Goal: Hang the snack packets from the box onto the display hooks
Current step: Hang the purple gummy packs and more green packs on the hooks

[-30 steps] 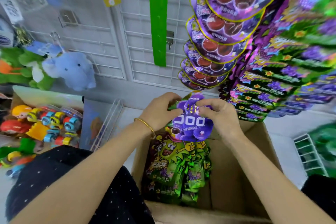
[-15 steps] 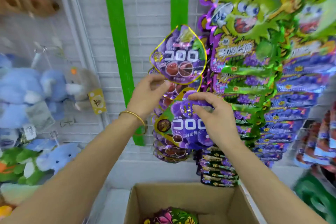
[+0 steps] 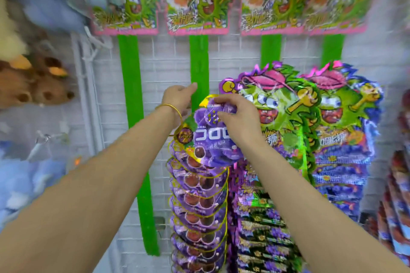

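Item 1. Fingers of my right hand: curled over and clamped on the top edge of the purple packet, thumb on the near face, fingertips over the header. The right hand holds it upright, face toward me.

Item 2. Purple packet: held up in front of the white wire grid, just right of the second green strip, directly above the column of purple packets already hanging there, its lower edge overlapping the topmost of them.

Item 3. My left hand: fingers stretched forward and apart from the packet's face, reaching behind its upper left corner toward the green strip. The tips are blurred; I cannot tell whether they touch the strip or a hook. A gold bangle sits on that wrist.

Item 4. Green monster packets: two hanging stacks just to the right of the purple column, the nearer one touching my right wrist.

Item 5. Header cards: a row of pink-edged cards topping the green strips.

Item 6. Plush toys: brown and blue, hung at the left, well apart from both hands.
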Motion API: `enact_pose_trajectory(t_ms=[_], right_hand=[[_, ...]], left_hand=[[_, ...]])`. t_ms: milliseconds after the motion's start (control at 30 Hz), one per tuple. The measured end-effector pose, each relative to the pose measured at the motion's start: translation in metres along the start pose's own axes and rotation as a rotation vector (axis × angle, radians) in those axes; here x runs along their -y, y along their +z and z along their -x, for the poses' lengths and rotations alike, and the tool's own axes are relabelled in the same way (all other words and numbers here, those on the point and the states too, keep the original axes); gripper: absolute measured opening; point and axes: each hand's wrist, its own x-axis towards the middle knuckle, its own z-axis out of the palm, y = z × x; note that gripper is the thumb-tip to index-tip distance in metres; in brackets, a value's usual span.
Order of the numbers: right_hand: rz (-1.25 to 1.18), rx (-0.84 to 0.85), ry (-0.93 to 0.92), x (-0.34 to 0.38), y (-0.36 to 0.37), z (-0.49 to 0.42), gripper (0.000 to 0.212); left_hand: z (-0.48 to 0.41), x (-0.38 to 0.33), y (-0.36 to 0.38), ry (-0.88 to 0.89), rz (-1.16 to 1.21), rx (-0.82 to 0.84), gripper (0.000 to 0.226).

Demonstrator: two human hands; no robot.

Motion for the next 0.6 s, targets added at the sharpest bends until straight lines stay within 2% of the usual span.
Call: enact_pose_trajectory(t_ms=[100, 167, 233, 400, 600], right_hand=[[0.01, 0.005, 0.011, 0.002, 0.005, -0.013, 0.034], [0.036, 0.021, 0.034, 0.001, 0.008, -0.018, 0.033], [0.043, 0.027, 0.029, 0.0, 0.011, -0.021, 0.034], [0.074, 0.014, -0.011, 0.004, 0.015, -0.031, 0.038], [0.174, 0.022, -0.032, 0.013, 0.017, -0.048, 0.041]], left_hand=[[-0.003, -0.005, -0.002, -0.065, 0.017, 0.046, 0.028], [-0.008, -0.004, -0.002, -0.084, 0.016, 0.057, 0.039], [-0.011, -0.003, -0.003, -0.094, 0.009, 0.074, 0.036], [-0.017, -0.007, -0.008, 0.024, -0.02, 0.138, 0.023], [-0.024, -0.015, -0.013, 0.037, -0.029, 0.189, 0.025]])
